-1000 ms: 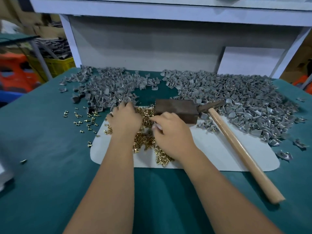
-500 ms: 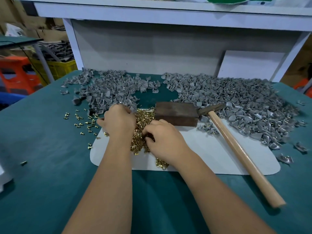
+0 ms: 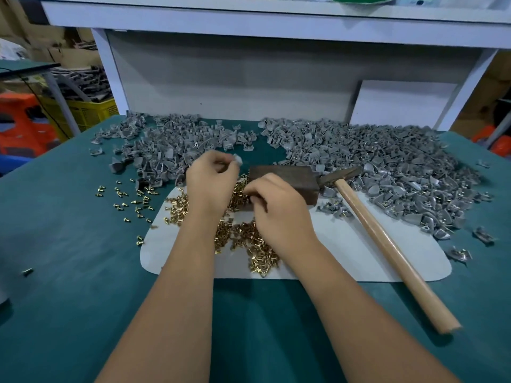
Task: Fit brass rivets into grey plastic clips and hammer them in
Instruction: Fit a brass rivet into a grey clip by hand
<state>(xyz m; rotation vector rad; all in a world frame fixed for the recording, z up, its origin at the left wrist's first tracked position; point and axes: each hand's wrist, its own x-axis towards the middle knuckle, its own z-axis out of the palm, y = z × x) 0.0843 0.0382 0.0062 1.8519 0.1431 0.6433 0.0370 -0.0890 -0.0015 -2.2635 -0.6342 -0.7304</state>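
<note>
Two hands work over the rivets [image 3: 243, 239]: left hand [image 3: 210, 181] pinches a grey clip [image 3: 237, 159], right hand [image 3: 276, 205] has fingers curled at the pile, grip unclear.

A teal tabletop [image 3: 69, 272] carries a white mat [image 3: 345, 244], two heaps of grey clips (left [image 3: 154, 150], right [image 3: 387, 167]), scattered brass rivets [image 3: 132, 197], and more rivets [image 3: 249, 239] piled on the mat beside a dark block [image 3: 287, 181] and a wooden-handled hammer [image 3: 387, 250].
</note>
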